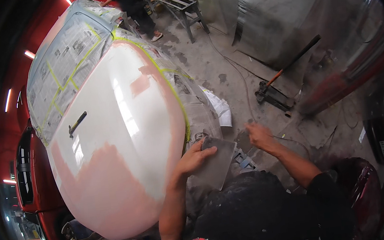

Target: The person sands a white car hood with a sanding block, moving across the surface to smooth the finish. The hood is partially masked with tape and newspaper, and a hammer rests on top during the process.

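Observation:
My left hand (195, 157) grips a flat grey rectangular sheet (217, 164), its thumb lying across the top face. What the sheet is made of I cannot tell. To its right, my right hand (261, 138) is raised over the floor with the fingers curled together. Whether anything small is between them cannot be made out. Left of my left hand lies a car hood (122, 128), white and glossy in the middle, with dull pink patches along its edges. A hammer (78, 124) with a dark handle rests on the hood.
Newspaper and yellow-green tape mask the windshield (66, 58) and fender. An orange-handled floor jack (269, 92) stands on the concrete at right, with a hose nearby. Another person (134, 8) stands beyond the car near a metal stand (174, 3). A plastic-draped shape (284, 14) fills the far right.

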Motion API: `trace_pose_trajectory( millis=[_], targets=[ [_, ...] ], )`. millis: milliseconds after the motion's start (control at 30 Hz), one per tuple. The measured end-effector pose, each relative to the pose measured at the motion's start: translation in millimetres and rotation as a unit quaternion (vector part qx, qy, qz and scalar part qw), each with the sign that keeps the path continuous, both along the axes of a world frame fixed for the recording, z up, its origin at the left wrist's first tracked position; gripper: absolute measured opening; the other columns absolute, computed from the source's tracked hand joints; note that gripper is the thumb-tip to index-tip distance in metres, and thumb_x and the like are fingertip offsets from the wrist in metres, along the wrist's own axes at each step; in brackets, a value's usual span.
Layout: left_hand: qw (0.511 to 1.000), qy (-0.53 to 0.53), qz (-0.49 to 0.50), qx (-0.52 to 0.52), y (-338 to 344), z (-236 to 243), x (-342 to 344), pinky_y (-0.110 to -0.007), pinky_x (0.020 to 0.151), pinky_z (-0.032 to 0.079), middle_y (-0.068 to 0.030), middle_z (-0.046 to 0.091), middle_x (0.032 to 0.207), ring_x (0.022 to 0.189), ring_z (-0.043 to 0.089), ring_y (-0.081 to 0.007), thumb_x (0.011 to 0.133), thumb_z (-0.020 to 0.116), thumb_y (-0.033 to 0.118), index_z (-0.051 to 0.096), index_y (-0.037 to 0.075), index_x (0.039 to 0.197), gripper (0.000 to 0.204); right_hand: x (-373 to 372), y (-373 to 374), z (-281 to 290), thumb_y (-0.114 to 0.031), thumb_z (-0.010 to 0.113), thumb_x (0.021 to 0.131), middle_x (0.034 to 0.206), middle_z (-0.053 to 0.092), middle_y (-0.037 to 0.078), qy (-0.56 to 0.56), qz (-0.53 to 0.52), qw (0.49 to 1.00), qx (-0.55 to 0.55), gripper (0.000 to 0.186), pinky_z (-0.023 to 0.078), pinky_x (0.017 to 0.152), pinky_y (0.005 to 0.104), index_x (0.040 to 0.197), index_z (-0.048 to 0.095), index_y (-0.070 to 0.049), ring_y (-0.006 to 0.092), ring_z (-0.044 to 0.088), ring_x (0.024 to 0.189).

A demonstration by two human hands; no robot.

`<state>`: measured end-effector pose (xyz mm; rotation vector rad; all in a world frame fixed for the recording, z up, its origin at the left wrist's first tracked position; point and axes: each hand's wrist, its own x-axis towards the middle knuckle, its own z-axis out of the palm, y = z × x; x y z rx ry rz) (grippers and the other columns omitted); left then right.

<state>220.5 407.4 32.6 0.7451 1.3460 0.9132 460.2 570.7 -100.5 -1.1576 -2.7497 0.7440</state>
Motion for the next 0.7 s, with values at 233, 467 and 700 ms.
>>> trace_pose_trajectory(
  millis=[233,467,700],
  targets=[
    [0.947,0.319,0.001,0.040,-19.2,-30.5,-19.8,-0.039,0.079,0.051,-0.0157,0.070,0.092,0.085,0.067,-0.0274,0.100,0.052,0.031,0.054,-0.004,0.126,0.043,15.9,9.9,14.4,-0.015,0.062,0.089,0.096,0.069,0.017,0.201,-0.072,0.973,-0.089,0.031,0.053,0.074,0.0406,0.117,0.065,-0.001,0.0328,0.067,0.082],
    [0.935,0.342,-0.094,-0.029,-0.1,20.6,25.6,-0.046,0.103,0.040,-0.0350,0.054,0.127,0.121,0.050,-0.0483,0.101,0.045,0.025,0.041,-0.005,0.141,0.050,25.7,32.2,77.1,-0.016,0.065,0.090,0.089,0.070,0.008,0.214,-0.085,0.903,-0.364,0.027,0.054,0.072,0.0309,0.108,0.065,0.004,0.0142,0.066,0.079],
    [0.820,0.482,0.025,0.308,-0.4,-16.5,59.7,-0.049,0.114,0.031,-0.0324,0.042,0.143,0.136,0.040,-0.0456,0.087,0.058,0.005,0.036,-0.006,0.145,0.062,9.7,25.6,60.6,-0.017,0.068,0.091,0.091,0.069,0.004,0.464,-0.232,0.594,-0.615,0.028,0.055,0.066,0.0273,0.112,0.060,0.000,0.0132,0.066,0.074]
  ],
)
